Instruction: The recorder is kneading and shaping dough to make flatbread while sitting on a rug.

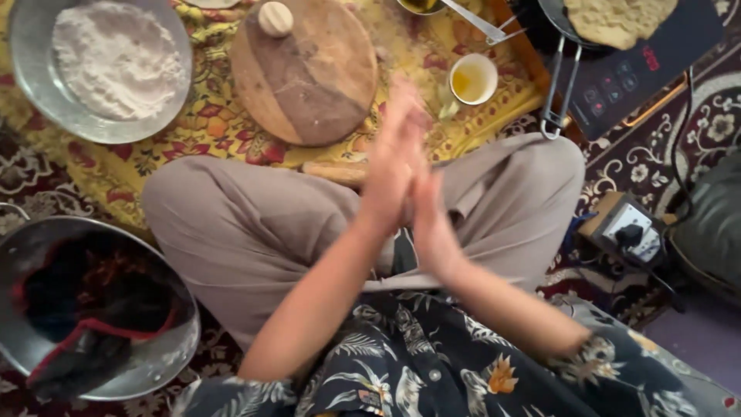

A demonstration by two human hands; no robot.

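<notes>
The left hand (390, 166) and right hand (432, 220) press palm to palm above the crossed legs, blurred. Beyond them lies a round wooden board (305, 73) with a dough ball (275, 18) on it. A flour bowl (100, 66) sits far left, a small cup (473, 78) right, a flatbread (617, 19) on the pan.

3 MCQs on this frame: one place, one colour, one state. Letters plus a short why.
1. Where is the dough ball?
A. on the round wooden board
B. in the flour dish
C. in the small cup

2. What colour is the flour?
A. yellow
B. white
C. brown

3. How are the left hand and right hand?
A. far apart
B. gripping the rolling pin
C. pressed palm to palm

Answers: 1 A, the ball sits at the board's far edge. 2 B, a white heap fills the metal dish. 3 C, the palms meet above the lap.
</notes>
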